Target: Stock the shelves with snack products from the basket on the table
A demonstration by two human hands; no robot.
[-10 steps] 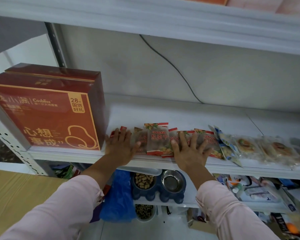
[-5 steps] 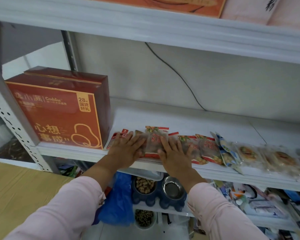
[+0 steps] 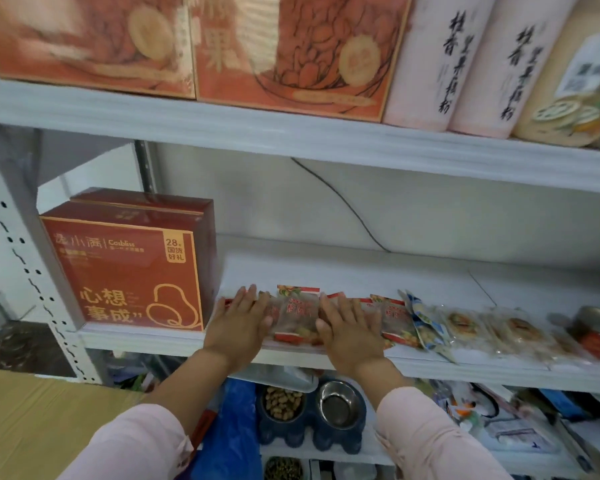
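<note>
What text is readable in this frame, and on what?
"Cosbliss" on the red gift box.
"28" with "国货好礼" on its orange corner tag.
"心想事成" in large orange characters on the same box front.
"桂香" at the top of the vertical black script on the pink packages; the rest is too blurred.
Red snack packets between the hands: print too blurred to read.
QR label package: unreadable.

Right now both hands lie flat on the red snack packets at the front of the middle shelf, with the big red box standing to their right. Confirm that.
Not quite. The head view shows the big red box standing to the left of the hands, not the right. The rest holds: the left hand and the right hand lie flat on the red snack packets at the front of the middle shelf.
</note>
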